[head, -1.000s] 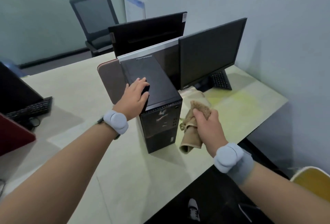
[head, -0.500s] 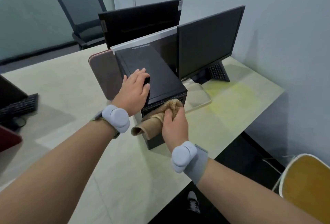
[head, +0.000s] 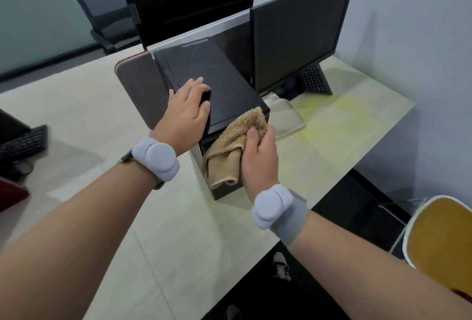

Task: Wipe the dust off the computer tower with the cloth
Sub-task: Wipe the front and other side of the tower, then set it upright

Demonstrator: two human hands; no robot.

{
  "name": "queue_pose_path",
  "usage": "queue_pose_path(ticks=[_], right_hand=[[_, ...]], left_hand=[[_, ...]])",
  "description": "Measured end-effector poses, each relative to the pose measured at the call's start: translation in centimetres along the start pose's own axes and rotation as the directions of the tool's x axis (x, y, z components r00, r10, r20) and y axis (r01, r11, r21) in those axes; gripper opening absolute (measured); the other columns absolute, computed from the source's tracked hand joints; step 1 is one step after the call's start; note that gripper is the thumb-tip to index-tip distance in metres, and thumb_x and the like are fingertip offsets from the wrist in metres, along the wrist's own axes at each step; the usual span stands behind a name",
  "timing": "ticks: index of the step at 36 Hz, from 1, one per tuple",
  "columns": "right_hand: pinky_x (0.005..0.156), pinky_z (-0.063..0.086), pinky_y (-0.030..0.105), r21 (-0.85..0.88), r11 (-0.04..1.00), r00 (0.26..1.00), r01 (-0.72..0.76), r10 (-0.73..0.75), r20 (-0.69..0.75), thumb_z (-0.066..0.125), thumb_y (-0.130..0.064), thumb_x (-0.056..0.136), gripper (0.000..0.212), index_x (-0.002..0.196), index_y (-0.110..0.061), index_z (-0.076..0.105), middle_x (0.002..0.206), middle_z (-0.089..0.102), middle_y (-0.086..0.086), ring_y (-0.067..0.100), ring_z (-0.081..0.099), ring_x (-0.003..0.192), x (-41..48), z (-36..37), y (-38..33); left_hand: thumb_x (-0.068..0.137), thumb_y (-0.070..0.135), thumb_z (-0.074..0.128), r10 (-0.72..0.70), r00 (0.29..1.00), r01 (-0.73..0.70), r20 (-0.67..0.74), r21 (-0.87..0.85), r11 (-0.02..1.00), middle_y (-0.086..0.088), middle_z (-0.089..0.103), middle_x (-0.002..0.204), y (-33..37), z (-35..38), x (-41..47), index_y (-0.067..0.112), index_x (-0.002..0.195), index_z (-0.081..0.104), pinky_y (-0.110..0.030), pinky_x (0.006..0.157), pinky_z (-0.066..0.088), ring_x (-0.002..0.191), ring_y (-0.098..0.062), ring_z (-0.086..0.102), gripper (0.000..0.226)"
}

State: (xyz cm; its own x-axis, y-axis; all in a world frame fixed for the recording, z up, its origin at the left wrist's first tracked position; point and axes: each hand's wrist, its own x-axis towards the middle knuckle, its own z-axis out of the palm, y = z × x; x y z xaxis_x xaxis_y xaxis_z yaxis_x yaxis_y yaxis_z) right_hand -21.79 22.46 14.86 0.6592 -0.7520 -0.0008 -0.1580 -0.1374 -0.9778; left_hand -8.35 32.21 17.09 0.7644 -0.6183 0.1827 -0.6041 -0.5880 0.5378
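Note:
A black computer tower (head: 217,77) stands upright on the pale desk (head: 107,120), near its front edge. My left hand (head: 187,113) lies on the tower's top at the near left corner, fingers wrapped over the edge, holding it. My right hand (head: 258,159) grips a tan fluffy cloth (head: 235,146). The cloth is pressed against the upper front face and the near right top corner of the tower, and it hides most of the front panel.
Two dark monitors (head: 301,26) stand behind and right of the tower, with a small keyboard (head: 313,81) under one. A brown pad (head: 138,90) leans at the tower's left. Another keyboard (head: 23,143) lies far left. A yellow chair (head: 441,240) sits at lower right, an office chair (head: 102,13) behind.
My right hand has brought the cloth from beside the tower's right side onto its front face and up to the top front corner. The left hand has kept its hold.

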Motion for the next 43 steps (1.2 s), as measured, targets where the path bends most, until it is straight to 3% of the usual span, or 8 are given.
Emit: queue_pose_path(ticks=[3,9,11,14,22,27,35,43], right_hand=[[0.074,0.033,0.024,0.002,1.000,0.999,-0.028,0.028,-0.024,0.037,-0.025,0.105,0.009,0.101,-0.019,0.042,0.105,0.060,0.009,0.025,0.054,0.092,-0.1,0.8,1.4],[0.081,0.037,0.030,0.014,0.908,0.907,-0.419,0.419,-0.033,0.033,-0.022,0.106,0.029,0.121,-0.001,0.048,0.119,0.062,0.022,0.040,0.058,0.108,2.1,0.2,4.5],[0.094,0.046,0.045,-0.002,0.871,0.871,-0.491,0.490,0.039,0.035,-0.023,0.105,0.036,0.125,0.004,0.047,0.124,0.059,0.027,0.045,0.056,0.113,2.4,-0.4,4.8],[0.102,0.043,0.056,-0.021,0.848,0.841,-0.529,0.528,0.118,0.034,-0.020,0.103,0.039,0.129,0.006,0.047,0.129,0.054,0.030,0.048,0.053,0.119,2.3,-0.7,4.1],[0.073,0.030,0.025,0.094,0.941,0.942,-0.324,0.312,0.124,0.039,-0.020,0.098,0.010,0.101,-0.016,0.047,0.092,0.052,-0.001,0.022,0.048,0.084,-1.4,1.2,-1.5],[0.070,0.029,0.018,0.057,0.979,0.977,-0.193,0.187,0.103,0.046,-0.018,0.093,0.010,0.102,-0.020,0.050,0.104,0.061,0.003,0.020,0.051,0.090,-2.4,2.3,-1.0],[0.084,0.032,0.018,-0.147,0.866,0.841,-0.478,0.499,0.208,0.040,-0.012,0.099,0.037,0.134,-0.010,0.051,0.132,0.059,0.013,0.032,0.055,0.120,-0.9,2.7,6.9],[0.100,0.046,0.044,-0.175,0.799,0.783,-0.575,0.600,0.165,0.040,-0.027,0.101,0.039,0.122,0.001,0.058,0.125,0.063,0.022,0.037,0.060,0.110,3.0,0.9,9.2]], left_hand=[[0.105,0.021,0.032,0.000,1.000,0.000,-0.001,0.001,1.000,-0.003,0.025,0.162,-0.1,0.0,0.0,0.014,0.138,0.043,-0.044,0.122,-0.006,0.153,-0.020,0.010,0.035],[0.106,0.021,0.031,0.005,1.000,-0.005,0.005,-0.001,1.000,-0.003,0.026,0.162,0.0,-0.2,-0.2,0.016,0.139,0.042,-0.042,0.121,-0.006,0.152,-0.019,0.010,0.035],[0.106,0.021,0.031,0.000,1.000,0.000,0.003,-0.003,1.000,-0.002,0.026,0.162,0.0,-0.2,-0.3,0.016,0.139,0.042,-0.041,0.121,-0.007,0.152,-0.019,0.010,0.035],[0.106,0.021,0.030,-0.009,1.000,0.009,0.010,-0.007,1.000,-0.002,0.025,0.162,0.1,-0.2,-0.3,0.016,0.140,0.041,-0.041,0.121,-0.007,0.153,-0.018,0.009,0.036],[0.106,0.019,0.032,-0.017,1.000,0.017,0.006,-0.020,1.000,-0.003,0.026,0.162,0.4,-0.2,-0.2,0.014,0.139,0.043,-0.045,0.122,-0.006,0.153,-0.019,0.010,0.035],[0.106,0.020,0.031,-0.010,1.000,0.010,0.008,-0.021,1.000,-0.003,0.025,0.162,0.3,-0.2,-0.2,0.015,0.140,0.042,-0.044,0.122,-0.007,0.153,-0.018,0.009,0.036],[0.106,0.020,0.030,-0.013,1.000,0.013,0.001,-0.018,1.000,-0.003,0.025,0.162,0.2,-0.1,-0.4,0.015,0.141,0.041,-0.040,0.121,-0.008,0.153,-0.017,0.009,0.037],[0.106,0.021,0.028,-0.016,1.000,0.016,0.012,-0.016,1.000,-0.001,0.024,0.162,0.1,-0.1,-0.3,0.017,0.141,0.040,-0.041,0.121,-0.009,0.153,-0.017,0.008,0.037]])
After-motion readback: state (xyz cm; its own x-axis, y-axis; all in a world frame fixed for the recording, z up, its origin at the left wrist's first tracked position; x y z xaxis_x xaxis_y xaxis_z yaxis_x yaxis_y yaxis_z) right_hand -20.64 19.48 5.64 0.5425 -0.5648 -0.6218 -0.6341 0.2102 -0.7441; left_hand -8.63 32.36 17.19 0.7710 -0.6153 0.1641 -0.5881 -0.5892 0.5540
